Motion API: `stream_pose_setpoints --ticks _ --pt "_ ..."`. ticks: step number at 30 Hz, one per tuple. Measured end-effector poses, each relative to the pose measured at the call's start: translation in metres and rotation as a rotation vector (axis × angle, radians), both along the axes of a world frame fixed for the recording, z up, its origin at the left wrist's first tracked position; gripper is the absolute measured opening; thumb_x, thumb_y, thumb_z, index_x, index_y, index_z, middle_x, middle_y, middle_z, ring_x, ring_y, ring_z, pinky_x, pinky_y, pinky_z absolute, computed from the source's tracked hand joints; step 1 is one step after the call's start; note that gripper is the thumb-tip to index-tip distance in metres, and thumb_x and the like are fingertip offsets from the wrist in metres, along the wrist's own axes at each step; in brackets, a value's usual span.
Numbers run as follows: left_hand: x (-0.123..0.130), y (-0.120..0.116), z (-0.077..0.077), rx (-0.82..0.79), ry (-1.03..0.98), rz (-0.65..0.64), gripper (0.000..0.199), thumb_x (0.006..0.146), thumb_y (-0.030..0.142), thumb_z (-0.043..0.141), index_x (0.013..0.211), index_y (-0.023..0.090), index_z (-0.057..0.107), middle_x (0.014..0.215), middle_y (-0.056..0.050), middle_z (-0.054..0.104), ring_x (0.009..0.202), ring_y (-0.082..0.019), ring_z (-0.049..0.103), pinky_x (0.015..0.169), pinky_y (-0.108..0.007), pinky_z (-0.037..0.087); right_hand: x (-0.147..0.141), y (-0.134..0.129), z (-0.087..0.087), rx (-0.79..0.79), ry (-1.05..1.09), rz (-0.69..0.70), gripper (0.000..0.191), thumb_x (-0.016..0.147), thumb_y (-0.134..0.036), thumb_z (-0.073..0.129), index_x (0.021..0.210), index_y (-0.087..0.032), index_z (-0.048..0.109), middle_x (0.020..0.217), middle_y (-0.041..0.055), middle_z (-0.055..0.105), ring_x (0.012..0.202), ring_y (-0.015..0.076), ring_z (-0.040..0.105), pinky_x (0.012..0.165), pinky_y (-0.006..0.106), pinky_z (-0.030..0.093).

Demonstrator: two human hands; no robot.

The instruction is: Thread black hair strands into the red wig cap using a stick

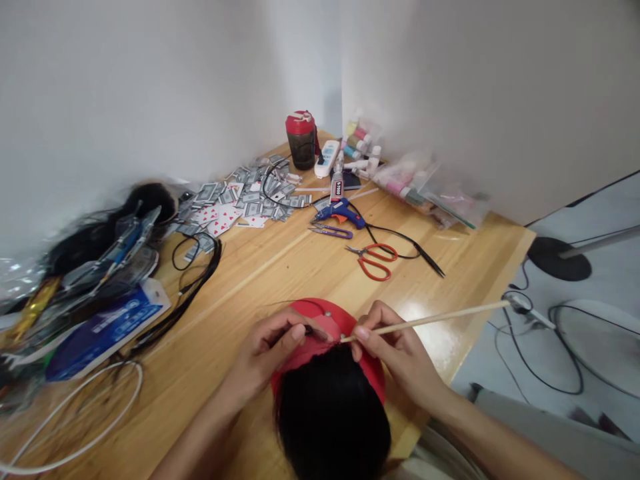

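Two hands: the left hand (270,350) and right hand (395,350) both work over a red wig cap (373,377), just beside each other.
Left grip: thumb and fingers are pinched together on the cap's upper edge.
Right grip: thumb and fingers are clamped on a thin wooden stick (425,322), its tip touching the cap.
Cap: it sits at the near edge of the wooden table (240,300), with straight black hair (333,420) hanging toward the person.
Left of the hands: a loop of white cable (75,427), a blue packet (105,333) and a heap of black hair (145,203) lie among clear plastic bags (120,257).
Mid-table: red-handled scissors (375,260) lie near purple-handled snips (330,231) and a blue hot glue gun (340,213), whose black cord (395,233) trails across the wood.
Far corner: cut playing cards (220,217), a B-7000 glue tube (337,183), a red-lidded shaker bottle (301,140) and paint tubes (357,143) stand against the white walls (150,87).
Floor, right: a fan (595,347) and loose black cables (540,360).
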State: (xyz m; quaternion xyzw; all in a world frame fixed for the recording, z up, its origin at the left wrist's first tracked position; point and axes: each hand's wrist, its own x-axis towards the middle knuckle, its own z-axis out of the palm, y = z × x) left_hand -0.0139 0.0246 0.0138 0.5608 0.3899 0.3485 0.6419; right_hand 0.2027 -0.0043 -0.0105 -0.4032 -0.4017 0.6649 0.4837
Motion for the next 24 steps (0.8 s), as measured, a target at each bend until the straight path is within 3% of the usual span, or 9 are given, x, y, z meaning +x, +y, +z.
stream_pose_setpoints --ticks 14,24 --pt "-0.0012 -0.0005 -0.0074 0.038 0.026 0.007 0.021 0.099 0.034 0.056 0.097 0.026 0.076 0.098 -0.002 0.076 0.092 -0.014 0.067 0.087 -0.022 0.048 0.005 0.0046 0.0019 0.026 -0.024 0.074 0.025 0.092 -0.038 0.067 0.078 -0.021 0.056 0.07 -0.003 0.066 0.069 0.0128 0.059 0.067 0.025 0.041" --pt "-0.0005 -0.0003 -0.0055 0.05 0.032 0.001 0.022 0.099 0.034 0.055 0.098 0.026 0.075 0.098 -0.001 0.076 0.089 -0.014 0.067 0.085 -0.022 0.048 0.0069 0.0081 -0.0004 0.007 -0.016 0.083 0.026 0.094 -0.037 0.065 0.078 -0.021 0.054 0.063 -0.0049 0.065 0.061 0.0105 0.052 0.059 0.025 0.034"
